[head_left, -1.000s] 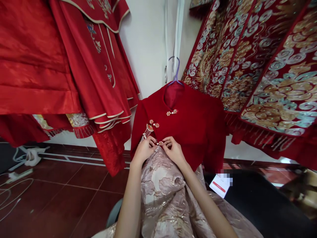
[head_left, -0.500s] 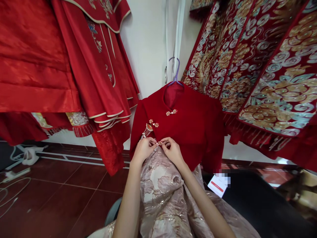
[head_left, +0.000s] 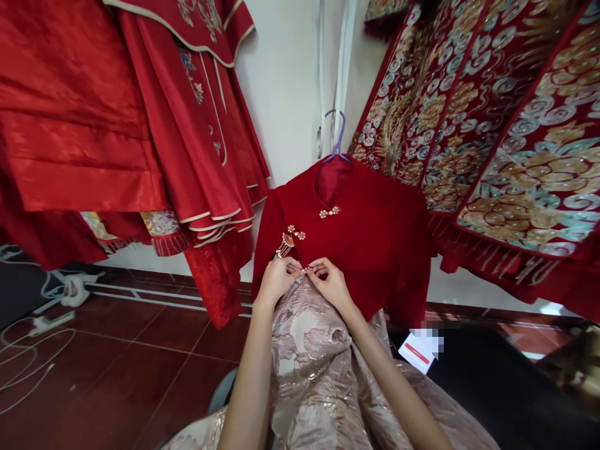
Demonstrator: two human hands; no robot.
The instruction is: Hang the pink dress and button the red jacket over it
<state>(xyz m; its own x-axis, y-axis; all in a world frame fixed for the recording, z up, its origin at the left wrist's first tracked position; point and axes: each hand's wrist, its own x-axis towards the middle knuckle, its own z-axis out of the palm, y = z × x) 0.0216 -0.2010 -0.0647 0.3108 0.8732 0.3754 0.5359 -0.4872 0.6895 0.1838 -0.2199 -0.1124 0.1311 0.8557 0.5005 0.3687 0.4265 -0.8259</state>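
Observation:
A dark red jacket [head_left: 370,244] hangs on a purple hanger [head_left: 338,140], its collar open at the top. At its front edge, my left hand [head_left: 279,279] and my right hand [head_left: 332,282] meet, thumbs and forefingers pinched on a small beaded frog button [head_left: 305,270]. The fingertips mostly cover it, so how its two halves sit is unclear. Above, a flower-shaped frog button [head_left: 330,212] lies below the collar, and another flower-shaped frog button [head_left: 296,232] sits to the left. A fan-shaped tasselled pendant [head_left: 285,244] dangles just above my left hand.
Shiny pale pink fabric [head_left: 314,369] covers the lap beneath my forearms. Plain red garments [head_left: 79,125] hang at left, and embroidered red garments [head_left: 520,137] at right. A lit phone [head_left: 419,350] lies on a black surface [head_left: 487,381]. White cables [head_left: 35,362] trail over the tiled floor.
The whole view has shifted slightly, so everything appears a little further right. Both hands keep their pinch at the same frog button, which is now more covered by the fingers.

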